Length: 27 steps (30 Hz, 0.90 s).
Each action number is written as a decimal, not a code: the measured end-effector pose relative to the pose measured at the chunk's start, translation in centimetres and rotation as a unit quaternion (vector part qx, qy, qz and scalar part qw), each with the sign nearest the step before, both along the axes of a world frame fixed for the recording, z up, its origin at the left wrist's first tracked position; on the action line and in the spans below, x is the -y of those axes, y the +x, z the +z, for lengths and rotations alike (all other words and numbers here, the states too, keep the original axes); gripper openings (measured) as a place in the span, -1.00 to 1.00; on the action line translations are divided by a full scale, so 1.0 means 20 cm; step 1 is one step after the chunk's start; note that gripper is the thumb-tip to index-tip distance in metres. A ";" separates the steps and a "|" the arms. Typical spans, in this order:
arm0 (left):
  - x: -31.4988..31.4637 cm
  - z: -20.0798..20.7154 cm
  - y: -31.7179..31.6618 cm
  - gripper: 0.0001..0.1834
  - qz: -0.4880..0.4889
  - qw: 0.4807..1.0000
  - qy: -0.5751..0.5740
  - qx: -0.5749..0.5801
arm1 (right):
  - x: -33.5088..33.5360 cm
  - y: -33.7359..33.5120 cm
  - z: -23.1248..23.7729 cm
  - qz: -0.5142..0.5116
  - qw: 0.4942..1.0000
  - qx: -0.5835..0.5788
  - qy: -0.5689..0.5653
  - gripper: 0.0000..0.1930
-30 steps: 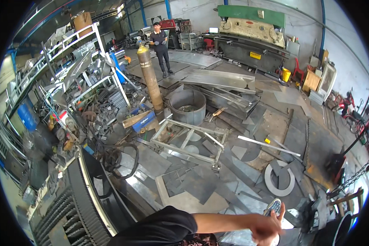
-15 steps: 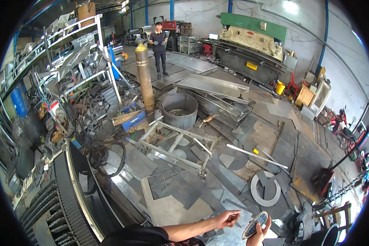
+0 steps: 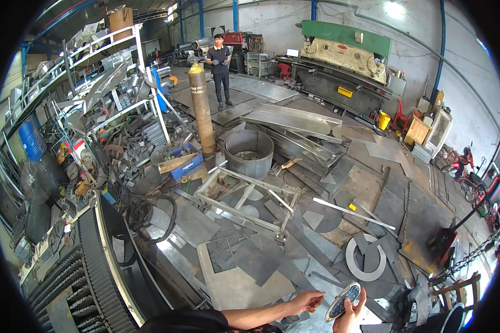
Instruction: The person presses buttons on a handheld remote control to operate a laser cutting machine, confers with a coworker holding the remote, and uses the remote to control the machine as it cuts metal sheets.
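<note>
My right hand (image 3: 349, 317), at the lower edge, grips an oval, flat disc (image 3: 341, 302) with a pale rim and a dark, patterned face. The thumb lies across that face, and one finger sticks up beside the rim. I cannot make out what kind of thing the disc is. Just left of it, apart from the disc, is my left hand (image 3: 307, 302). Its fingers are loosely bent and nothing shows in them. Grey sheet-metal offcuts (image 3: 261, 258) lie on the floor beyond both hands.
A metal frame (image 3: 244, 202), a round metal tub (image 3: 249, 154) and a tall gas cylinder (image 3: 201, 111) stand ahead. A flat metal ring (image 3: 350, 261) lies to the right. A person (image 3: 219, 69) stands far back. A ribbed machine (image 3: 94, 261) is close on my left.
My left index finger was stretched toward the disc; now the fingers are more bent and the hand sits slightly lower. The disc stays in my right hand. The view has shifted slightly.
</note>
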State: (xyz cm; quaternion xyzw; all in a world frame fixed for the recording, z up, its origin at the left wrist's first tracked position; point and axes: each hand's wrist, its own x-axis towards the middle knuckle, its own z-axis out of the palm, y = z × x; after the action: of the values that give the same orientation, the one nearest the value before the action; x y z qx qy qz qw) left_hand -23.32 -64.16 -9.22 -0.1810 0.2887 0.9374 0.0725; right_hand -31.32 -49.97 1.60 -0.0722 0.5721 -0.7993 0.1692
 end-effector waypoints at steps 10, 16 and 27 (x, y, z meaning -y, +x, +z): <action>-0.07 0.04 0.04 -0.66 0.015 0.999 -0.014 0.042 | 0.02 0.03 -0.15 0.033 0.996 0.065 -0.051 -0.30; -0.04 0.03 0.02 -0.68 -0.002 0.999 -0.021 0.036 | 0.06 0.02 -0.15 0.034 0.995 0.074 -0.065 -0.28; -0.03 -0.08 -0.02 -0.68 -0.002 0.999 0.010 0.040 | 0.06 -0.04 -0.24 0.016 0.997 0.043 -0.062 -0.30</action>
State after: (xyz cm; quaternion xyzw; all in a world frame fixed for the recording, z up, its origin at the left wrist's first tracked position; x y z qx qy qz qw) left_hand -23.71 -63.56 -10.89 -0.2172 0.2764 0.9321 0.0877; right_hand -32.19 -51.17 -3.25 -0.0569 0.5126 -0.8328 0.2012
